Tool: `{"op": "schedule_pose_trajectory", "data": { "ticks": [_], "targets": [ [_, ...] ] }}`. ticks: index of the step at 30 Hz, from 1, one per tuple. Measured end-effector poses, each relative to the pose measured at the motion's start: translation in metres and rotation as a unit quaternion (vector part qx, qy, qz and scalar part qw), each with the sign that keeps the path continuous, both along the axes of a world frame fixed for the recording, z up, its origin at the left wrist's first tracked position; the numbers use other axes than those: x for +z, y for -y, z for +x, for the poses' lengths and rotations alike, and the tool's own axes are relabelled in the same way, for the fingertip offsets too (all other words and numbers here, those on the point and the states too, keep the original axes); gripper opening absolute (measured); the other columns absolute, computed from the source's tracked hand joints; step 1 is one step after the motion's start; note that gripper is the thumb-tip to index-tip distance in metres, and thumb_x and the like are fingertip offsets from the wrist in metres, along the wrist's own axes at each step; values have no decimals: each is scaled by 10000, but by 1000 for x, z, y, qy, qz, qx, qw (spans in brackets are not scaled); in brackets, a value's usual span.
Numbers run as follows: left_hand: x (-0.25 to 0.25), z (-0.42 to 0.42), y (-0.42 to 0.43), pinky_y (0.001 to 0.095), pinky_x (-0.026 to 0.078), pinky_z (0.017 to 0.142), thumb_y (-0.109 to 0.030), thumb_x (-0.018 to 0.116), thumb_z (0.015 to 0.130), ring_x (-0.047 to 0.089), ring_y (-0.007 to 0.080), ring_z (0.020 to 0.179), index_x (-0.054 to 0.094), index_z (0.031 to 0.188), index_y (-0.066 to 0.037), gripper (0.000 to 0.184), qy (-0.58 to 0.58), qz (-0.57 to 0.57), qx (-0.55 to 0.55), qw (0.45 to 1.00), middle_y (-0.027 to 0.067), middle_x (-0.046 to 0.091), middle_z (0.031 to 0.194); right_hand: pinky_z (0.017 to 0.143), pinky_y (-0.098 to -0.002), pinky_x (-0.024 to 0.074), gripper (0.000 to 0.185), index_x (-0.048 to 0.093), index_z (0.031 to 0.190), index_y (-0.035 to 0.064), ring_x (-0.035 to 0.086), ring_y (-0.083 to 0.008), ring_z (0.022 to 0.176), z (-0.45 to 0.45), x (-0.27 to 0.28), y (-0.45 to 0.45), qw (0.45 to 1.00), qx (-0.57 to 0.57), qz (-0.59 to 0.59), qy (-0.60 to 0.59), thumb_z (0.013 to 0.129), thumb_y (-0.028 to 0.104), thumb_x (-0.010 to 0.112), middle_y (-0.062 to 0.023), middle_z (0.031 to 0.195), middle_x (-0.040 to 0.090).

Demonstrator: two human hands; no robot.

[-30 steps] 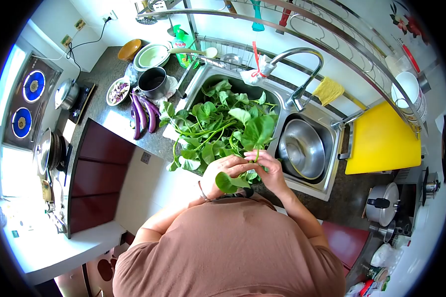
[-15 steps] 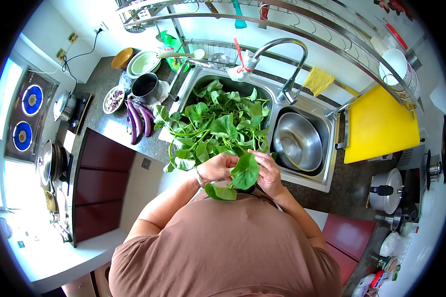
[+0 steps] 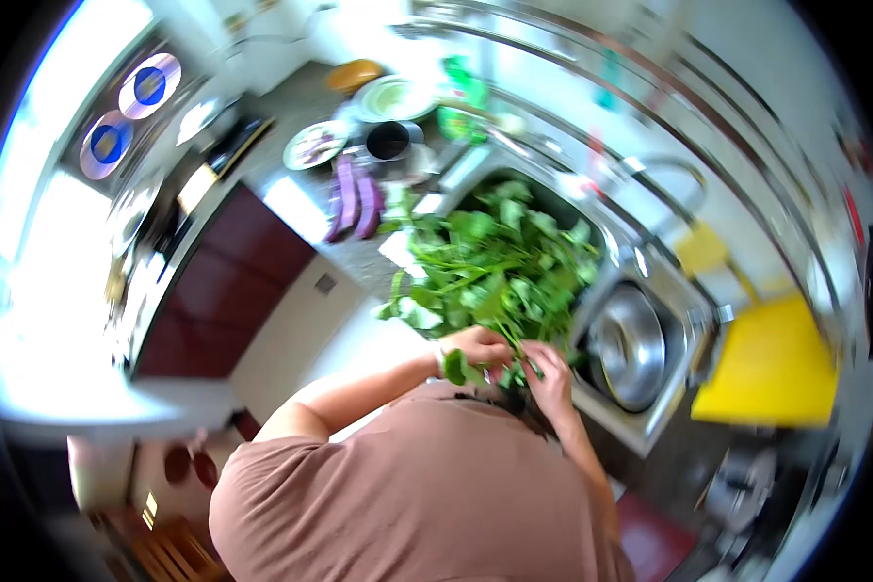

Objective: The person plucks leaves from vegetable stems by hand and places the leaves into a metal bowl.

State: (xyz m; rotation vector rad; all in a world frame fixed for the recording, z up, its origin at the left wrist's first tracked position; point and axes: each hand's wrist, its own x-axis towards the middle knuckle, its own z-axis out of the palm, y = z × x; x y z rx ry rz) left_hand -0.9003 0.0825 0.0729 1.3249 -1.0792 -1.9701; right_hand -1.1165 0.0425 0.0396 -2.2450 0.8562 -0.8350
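A large heap of leafy greens fills the left basin and spills over its near edge. In front of the heap, close to my chest, my left hand is closed around a leafy green stem, its leaves hanging below the fingers. Just beside it, my right hand has its fingers pinched together at the stems; motion blur hides exactly what lies between them. A metal bowl sits in the right basin, near my right hand.
Purple eggplants lie on the counter left of the sink, near a dark pot and a plate of cut pieces. A yellow cutting board stands at the right. A yellow cloth hangs behind the sink.
The camera view has turned, and the picture is now blurred. My hands have come closer together; the large leaf that was held up between them now hangs lower, by my left hand.
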Motion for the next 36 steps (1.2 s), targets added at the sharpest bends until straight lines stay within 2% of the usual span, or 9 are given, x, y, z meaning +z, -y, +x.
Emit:
{"op": "schedule_pose_trajectory", "data": {
  "ticks": [4, 8, 10, 14, 17, 20, 23, 26, 36],
  "targets": [
    [-35, 19, -30, 295, 542, 672, -403, 462, 992, 662, 149, 727, 645, 1026, -9, 435, 7, 16, 211, 977, 84, 686, 810, 736, -308, 505, 216, 655, 1052, -17, 615, -234, 803, 15, -1, 6, 996, 36, 69, 35, 836, -17, 647, -121, 901, 634],
    [-30, 67, -115, 269, 537, 671, -345, 454, 1003, 665, 141, 759, 612, 1077, -33, 357, 5, 66, 380, 923, 73, 691, 857, 624, -211, 447, 179, 640, 1084, -25, 517, -84, 696, 45, 3, 33, 989, 44, 101, 94, 929, 40, 577, -34, 902, 588],
    [-42, 91, -166, 262, 539, 633, -310, 448, 1000, 663, 134, 723, 611, 1035, -37, 320, 6, 47, 463, 885, 72, 686, 834, 599, -268, 443, 188, 646, 1095, -4, 514, -147, 697, 71, 24, 54, 970, -29, 172, 170, 923, 53, 597, -59, 858, 536],
    [-32, 134, -271, 257, 531, 716, -304, 479, 996, 663, 148, 835, 597, 1116, -31, 321, 52, 56, 573, 816, 85, 675, 927, 660, -338, 470, 235, 633, 1125, -17, 576, -245, 756, 107, 8, 89, 986, -53, -114, 106, 935, 116, 597, -138, 952, 600],
    [-45, 163, -364, 270, 536, 754, -313, 509, 983, 661, 153, 860, 596, 1122, -28, 329, 95, 74, 644, 755, 85, 671, 953, 898, -406, 435, 309, 623, 1168, 8, 566, -340, 1024, 94, -76, 106, 991, -17, -51, -123, 916, 185, 600, -177, 1102, 605],
    [-58, 192, -470, 275, 542, 761, -303, 540, 969, 659, 153, 850, 601, 1109, -24, 319, 121, 86, 719, 679, 86, 675, 940, 1023, -473, 359, 435, 513, 1300, 29, 480, -371, 1205, 120, -79, 68, 937, -148, -282, -141, 870, 84, 544, -189, 1290, 527],
    [-63, 235, -567, 279, 538, 759, -270, 556, 949, 653, 151, 856, 609, 1070, -21, 282, 240, 175, 730, 616, 91, 679, 913, 1042, -486, 345, 424, 483, 1326, 29, 447, -359, 1254, 201, -47, 29, 932, -123, -337, 47, 915, 132, 480, -175, 1369, 466],
    [-51, 307, -623, 330, 523, 736, -291, 603, 882, 659, 212, 823, 614, 1000, -42, 275, 483, 167, 666, 544, 117, 675, 875, 1108, -459, 275, 430, 436, 1349, 5, 403, -334, 1307, 317, -4, -64, 964, 29, -260, 53, 931, 96, 473, -186, 1412, 415],
    [14, 618, -684, 390, 497, 846, -345, 612, 869, 628, 281, 930, 549, 1146, -47, 412, 638, 78, 615, 456, 124, 653, 988, 1012, -451, 372, 388, 590, 1157, 12, 476, -347, 1173, 522, 9, -201, 946, 310, -93, 2, 781, -59, 520, -166, 1269, 526]
  ]
}}
